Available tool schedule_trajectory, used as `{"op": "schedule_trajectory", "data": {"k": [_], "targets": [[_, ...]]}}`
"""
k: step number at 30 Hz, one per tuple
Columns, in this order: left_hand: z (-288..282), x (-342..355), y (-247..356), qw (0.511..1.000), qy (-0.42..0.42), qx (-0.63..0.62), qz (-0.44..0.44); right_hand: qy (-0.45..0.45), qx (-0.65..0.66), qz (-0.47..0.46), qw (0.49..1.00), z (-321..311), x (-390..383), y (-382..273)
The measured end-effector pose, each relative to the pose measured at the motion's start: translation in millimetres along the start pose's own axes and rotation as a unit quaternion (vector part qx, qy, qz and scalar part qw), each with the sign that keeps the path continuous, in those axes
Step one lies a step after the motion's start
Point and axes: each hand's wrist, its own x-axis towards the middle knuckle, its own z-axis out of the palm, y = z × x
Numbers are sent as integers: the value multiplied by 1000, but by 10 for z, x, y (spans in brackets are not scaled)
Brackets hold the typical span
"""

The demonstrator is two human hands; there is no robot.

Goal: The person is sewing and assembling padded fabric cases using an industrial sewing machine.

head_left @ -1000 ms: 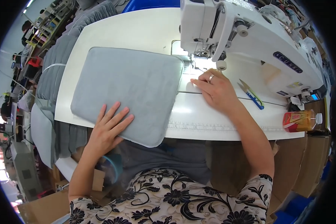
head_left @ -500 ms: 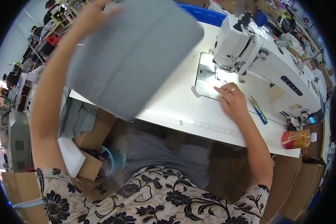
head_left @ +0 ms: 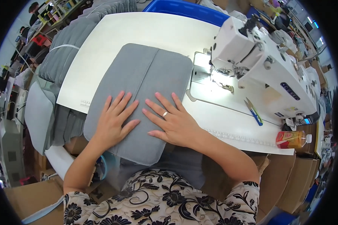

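Observation:
A grey fabric panel point(head_left: 154, 69) with rounded corners and a seam along its length lies on the white sewing table point(head_left: 116, 28), its near end hanging over the front edge. My left hand point(head_left: 117, 122) rests flat on its near left part, fingers spread. Beside it, my right hand point(head_left: 172, 122), with a ring on one finger, presses flat on the panel's near right part. Neither hand grips anything. Just right of the panel stands a white sewing machine point(head_left: 278, 75), its lamp lighting the metal needle plate point(head_left: 204, 90).
Blue-handled thread snips point(head_left: 256, 114) and a bottle of orange-yellow liquid point(head_left: 292, 140) lie on the table's right. Stacked grey panels point(head_left: 65, 56) line the left side, more hanging below them. A blue bin point(head_left: 187, 12) stands behind, cardboard boxes point(head_left: 278, 176) at the lower right.
The grey panel came down from a raised, blurred position at upper left onto the table. My left hand moved down onto it; my right hand left the needle plate and joined it.

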Motion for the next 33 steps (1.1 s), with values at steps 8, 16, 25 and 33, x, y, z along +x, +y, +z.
{"op": "schedule_trajectory", "data": {"k": [8,16,25,33], "targets": [[145,-1294,-401,794,311,-333,-402,-40,14,-9,999,-5,25,31],[439,-1141,-57,577,289,-664,-377,133,43,135,981,-380,-25,30],[474,-1083,-17,481,267,-752,-364,71,587,423,687,135,-922,-660],[587,-1136,192,493,294,-766,-289,99,577,448,675,382,-893,-720]]}}
